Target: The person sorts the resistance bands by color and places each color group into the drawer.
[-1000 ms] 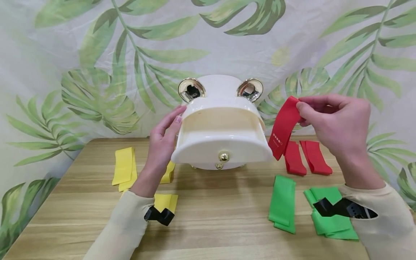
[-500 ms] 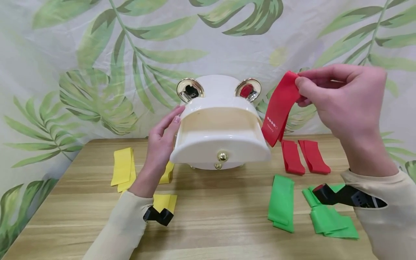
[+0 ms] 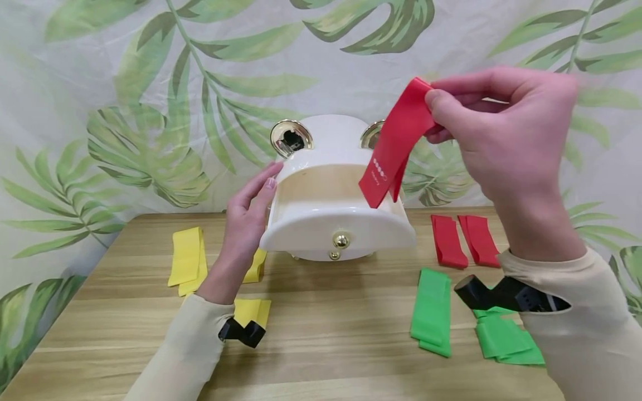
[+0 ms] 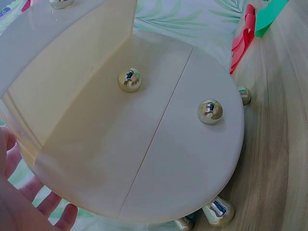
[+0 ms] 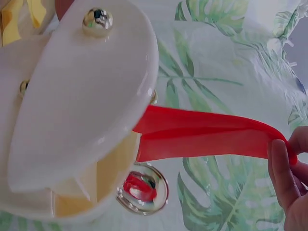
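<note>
A white frog-shaped box (image 3: 335, 133) with gold-ringed eyes stands on the table, its upper drawer (image 3: 301, 231) pulled out and a gold knob on the front. My left hand (image 3: 249, 211) rests along the box's left side with extended fingers. Between thumb and fingers, my right hand (image 3: 511, 128) pinches the top of a folded red resistance band (image 3: 396, 147). The band hangs over the right part of the drawer's opening, covering part of one eye. In the right wrist view, the drawer front hides the lower end of the band (image 5: 207, 137).
Two more folded red bands (image 3: 448, 242) lie right of the box. Nearer are folded green bands (image 3: 431, 312), partly behind the right sleeve. Yellow bands (image 3: 186, 259) lie on the left, some partly behind the left arm. A leaf-print cloth (image 3: 200, 67) hangs behind the wooden table (image 3: 321, 334).
My right hand has lifted the red band from beside the box and carried it left, over the drawer. The left hand stays at the box's side.
</note>
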Action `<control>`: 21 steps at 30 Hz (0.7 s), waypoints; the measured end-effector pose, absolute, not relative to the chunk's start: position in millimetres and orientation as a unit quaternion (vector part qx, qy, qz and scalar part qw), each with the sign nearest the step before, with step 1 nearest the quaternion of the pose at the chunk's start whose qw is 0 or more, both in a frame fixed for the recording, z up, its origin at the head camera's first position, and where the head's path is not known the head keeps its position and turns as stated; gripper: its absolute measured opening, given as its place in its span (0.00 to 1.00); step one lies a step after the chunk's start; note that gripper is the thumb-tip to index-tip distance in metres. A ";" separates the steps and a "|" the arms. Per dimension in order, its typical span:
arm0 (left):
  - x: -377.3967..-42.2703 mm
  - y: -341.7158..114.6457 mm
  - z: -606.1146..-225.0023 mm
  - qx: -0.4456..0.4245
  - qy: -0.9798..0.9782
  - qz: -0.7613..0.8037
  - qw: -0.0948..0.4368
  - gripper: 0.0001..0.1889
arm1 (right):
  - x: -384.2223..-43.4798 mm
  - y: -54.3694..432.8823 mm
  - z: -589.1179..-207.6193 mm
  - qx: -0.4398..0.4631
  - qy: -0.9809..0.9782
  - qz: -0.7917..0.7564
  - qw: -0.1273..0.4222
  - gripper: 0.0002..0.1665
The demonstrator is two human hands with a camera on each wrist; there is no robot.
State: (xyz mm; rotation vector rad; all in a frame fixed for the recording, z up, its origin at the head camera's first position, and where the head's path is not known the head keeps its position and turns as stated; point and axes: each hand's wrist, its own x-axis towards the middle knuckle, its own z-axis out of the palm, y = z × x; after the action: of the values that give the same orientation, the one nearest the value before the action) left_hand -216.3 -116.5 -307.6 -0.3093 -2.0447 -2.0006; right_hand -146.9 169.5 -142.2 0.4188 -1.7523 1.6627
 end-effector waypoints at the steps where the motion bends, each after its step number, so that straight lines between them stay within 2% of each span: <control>1: -216.3 -116.3 -307.5 -0.106 -0.705 -0.689 0.132 0.20 | -147.4 165.8 -142.9 0.164 -0.676 0.634 0.338 0.11; 6: -215.9 -116.0 -307.0 -0.105 -0.706 -0.688 0.131 0.20 | -152.2 146.4 -149.1 0.179 -0.702 0.608 0.326 0.06; 21: -216.0 -115.4 -307.5 -0.102 -0.710 -0.686 0.126 0.21 | -169.5 95.8 -161.3 0.173 -0.735 0.597 0.273 0.06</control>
State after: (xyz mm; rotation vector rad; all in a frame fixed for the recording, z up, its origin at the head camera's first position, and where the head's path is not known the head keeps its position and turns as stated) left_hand -216.0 -115.4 -307.5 -0.2965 -2.0666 -1.9966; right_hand -169.5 95.8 -161.3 0.4649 -1.9769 1.6052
